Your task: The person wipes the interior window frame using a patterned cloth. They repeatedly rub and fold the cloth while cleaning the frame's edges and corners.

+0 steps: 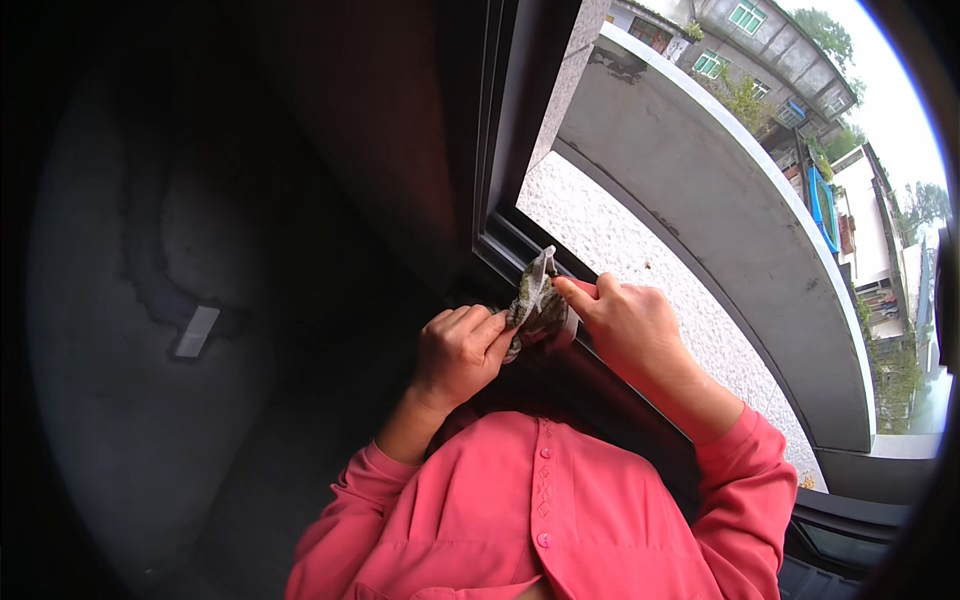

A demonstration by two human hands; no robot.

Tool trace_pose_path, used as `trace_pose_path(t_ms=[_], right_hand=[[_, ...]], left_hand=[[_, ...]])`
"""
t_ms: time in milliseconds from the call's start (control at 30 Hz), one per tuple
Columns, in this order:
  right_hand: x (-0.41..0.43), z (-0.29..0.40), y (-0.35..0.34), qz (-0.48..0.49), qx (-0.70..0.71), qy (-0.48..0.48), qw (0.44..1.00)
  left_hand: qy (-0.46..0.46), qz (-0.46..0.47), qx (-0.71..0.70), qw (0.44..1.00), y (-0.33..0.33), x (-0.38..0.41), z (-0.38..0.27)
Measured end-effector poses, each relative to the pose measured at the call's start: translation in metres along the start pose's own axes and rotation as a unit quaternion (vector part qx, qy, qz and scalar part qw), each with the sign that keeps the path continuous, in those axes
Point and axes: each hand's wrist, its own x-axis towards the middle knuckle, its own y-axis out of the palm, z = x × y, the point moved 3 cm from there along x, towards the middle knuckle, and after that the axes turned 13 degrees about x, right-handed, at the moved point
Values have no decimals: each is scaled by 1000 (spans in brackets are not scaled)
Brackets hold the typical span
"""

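My left hand (pixel 463 349) pinches a crumpled, patterned cloth (pixel 534 291) in grey, white and green. The cloth stands up in a folded peak in front of my chest, beside the lower corner of a dark window or door frame (pixel 491 244). In my right hand (pixel 634 322) is a small red-handled tool (pixel 583 286), its tip against or just behind the cloth's right side. My right index finger lies along the tool near that edge. The working end is mostly hidden, so its exact kind is unclear. Below both hands is the front of my buttoned red shirt (pixel 480 510).
Beyond the frame runs a rough white ledge (pixel 600 202), then a curved-looking grey parapet wall (pixel 697 180). Buildings (pixel 750 45) and trees stand farther off outside. A dim wall (pixel 97 300) with a pale rectangular plate (pixel 197 331) is on the left. Deep shadow fills the space between.
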Motion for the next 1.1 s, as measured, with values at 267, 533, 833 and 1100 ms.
trace_pose_path(t_ms=[267,533,833,1100], right_hand=[[20,9,5,-62,15,-37,997],[74,20,30,-98,-42,-29,994],[38,14,9,-38,-50,-15,998],[74,20,35,-116,-106,-42,987]], left_hand=[[-80,2,-11,997,-9,6,15],[-120,-29,-4,992,-6,28,16],[-26,47,0,999,1,12,8],[-87,11,-12,996,-4,27,21]])
